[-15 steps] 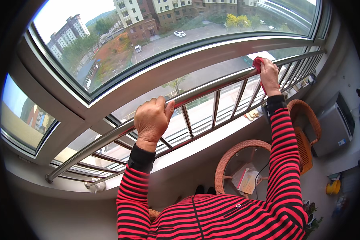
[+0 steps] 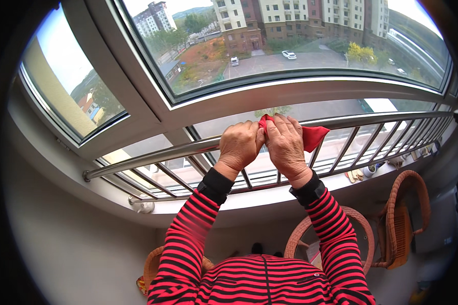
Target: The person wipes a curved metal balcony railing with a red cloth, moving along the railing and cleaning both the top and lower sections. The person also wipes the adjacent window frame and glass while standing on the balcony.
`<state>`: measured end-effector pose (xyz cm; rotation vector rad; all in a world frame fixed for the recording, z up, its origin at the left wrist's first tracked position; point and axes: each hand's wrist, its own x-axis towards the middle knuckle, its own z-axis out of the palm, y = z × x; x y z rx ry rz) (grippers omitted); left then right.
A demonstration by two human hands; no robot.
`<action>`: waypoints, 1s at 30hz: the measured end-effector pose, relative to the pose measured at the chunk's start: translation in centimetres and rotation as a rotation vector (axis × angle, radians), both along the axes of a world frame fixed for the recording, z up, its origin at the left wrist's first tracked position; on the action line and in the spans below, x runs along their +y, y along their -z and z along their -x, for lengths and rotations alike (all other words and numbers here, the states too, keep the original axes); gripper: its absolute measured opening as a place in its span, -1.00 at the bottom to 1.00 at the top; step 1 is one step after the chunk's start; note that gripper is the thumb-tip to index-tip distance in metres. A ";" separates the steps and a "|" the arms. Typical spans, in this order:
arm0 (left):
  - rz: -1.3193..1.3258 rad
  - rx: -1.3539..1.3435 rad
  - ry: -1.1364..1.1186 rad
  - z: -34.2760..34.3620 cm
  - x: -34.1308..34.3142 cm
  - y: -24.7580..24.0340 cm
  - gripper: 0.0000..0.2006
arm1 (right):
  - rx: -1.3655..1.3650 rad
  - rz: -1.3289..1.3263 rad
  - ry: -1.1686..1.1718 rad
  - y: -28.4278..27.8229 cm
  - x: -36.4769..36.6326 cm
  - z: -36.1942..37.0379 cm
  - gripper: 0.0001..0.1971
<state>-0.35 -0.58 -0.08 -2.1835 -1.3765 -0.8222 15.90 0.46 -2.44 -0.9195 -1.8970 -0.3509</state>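
Note:
A shiny metal railing [image 2: 177,151] runs across in front of the window. My left hand [image 2: 238,146] is closed over its top bar, fingers on the far side. Right beside it, almost touching, my right hand [image 2: 287,147] is wrapped over the same bar with a red cloth [image 2: 315,138] under its palm and fingers. One corner of the cloth sticks out to the right of that hand, and a bit shows at its left by the fingertips.
Behind the railing stands a large window frame [image 2: 229,109]. Thin bars drop to a white sill [image 2: 249,198], where pale gloves [image 2: 354,176] lie to the right. Below are a round wicker-rimmed table [image 2: 366,236] and wicker chairs [image 2: 401,223].
My right hand has slid the red cloth left along the bar, up to my left hand. The view has turned to the right; my left hand still grips the bar.

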 end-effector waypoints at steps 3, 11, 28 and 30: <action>0.013 -0.044 0.068 1.4 -0.5 0.6 -0.73 | -0.111 -0.017 -0.037 0.4 1.0 -2.6 -0.66; -0.149 -0.015 -0.313 21.5 -7.3 1.2 -0.73 | -0.077 0.051 0.188 1.8 3.6 -14.3 -0.69; -0.262 -0.262 -0.373 26.1 -8.9 2.4 -0.76 | -0.341 0.153 -0.344 -3.0 -3.9 25.6 -0.69; -0.231 -0.322 -0.328 26.1 -9.5 2.0 -0.73 | -0.361 0.217 -0.354 -3.6 -4.1 25.5 -0.57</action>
